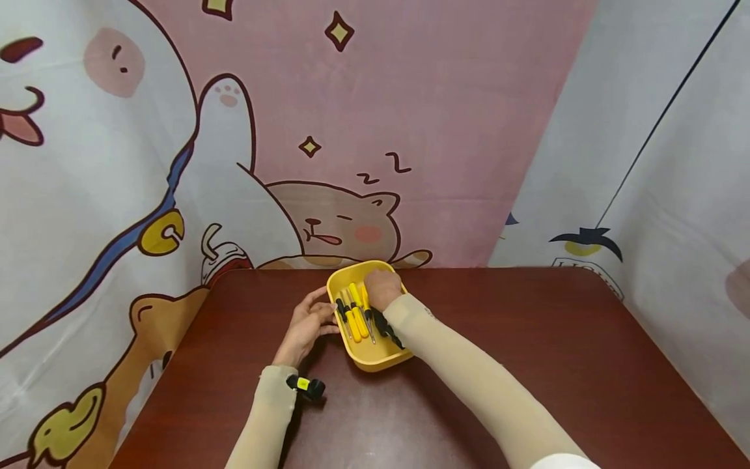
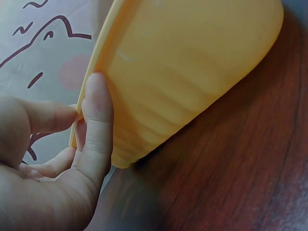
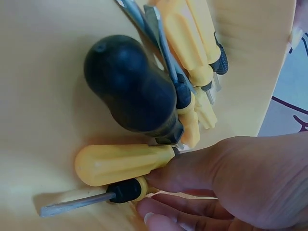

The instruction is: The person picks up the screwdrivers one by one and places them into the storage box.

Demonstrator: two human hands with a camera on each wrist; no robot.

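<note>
A yellow plastic tray [image 1: 374,363] stands on the table with several screwdrivers inside. My left hand [image 1: 305,329] is at its left side; in the left wrist view the thumb and fingers pinch the tray's rim [image 2: 91,62]. My right hand [image 1: 383,290] reaches into the tray's far right part. Seen from the right wrist, its thumb and fingers grip the yellow handle end of a flat-blade screwdriver [image 3: 79,204], mostly hidden by the hand. Beside it lie a yellow-handled screwdriver [image 3: 120,164] and a thick black-handled one [image 3: 130,86]. More yellow-handled screwdrivers [image 1: 353,319] lie along the tray's left side.
The dark red-brown table [image 1: 527,339] extends around the tray, whose far end is near the table's back edge. Behind hangs a cloth [image 1: 445,130] printed with cartoon animals. A small black camera [image 1: 310,389] is strapped to the left wrist.
</note>
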